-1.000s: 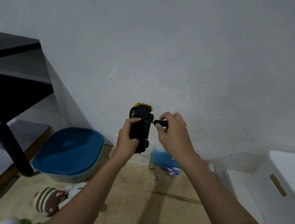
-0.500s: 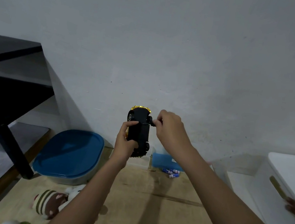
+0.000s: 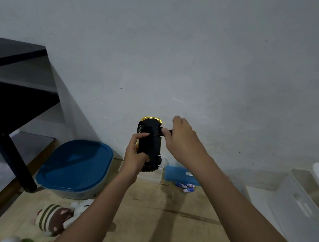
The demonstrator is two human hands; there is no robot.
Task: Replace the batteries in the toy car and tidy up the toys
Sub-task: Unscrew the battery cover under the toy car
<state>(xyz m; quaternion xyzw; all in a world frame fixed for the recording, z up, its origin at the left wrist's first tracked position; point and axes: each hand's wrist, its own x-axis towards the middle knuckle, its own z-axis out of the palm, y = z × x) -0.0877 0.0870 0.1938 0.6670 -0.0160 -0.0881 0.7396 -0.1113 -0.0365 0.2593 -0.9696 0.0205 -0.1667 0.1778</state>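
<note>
The left hand (image 3: 135,156) is curled round the toy car (image 3: 150,140), held underside-out in the air near the wall. The right hand (image 3: 182,142) pinches a small screwdriver (image 3: 157,135), tip against the car's underside. Risk: an unsupported car may twist, so the tip slips off; a freed screw could drop and be lost.

Dim, cool, even light leaves the wall (image 3: 186,42) grey, soft arm shadows streak the surface (image 3: 189,240), and wide-angle bending with slight blur marks the edges.
</note>
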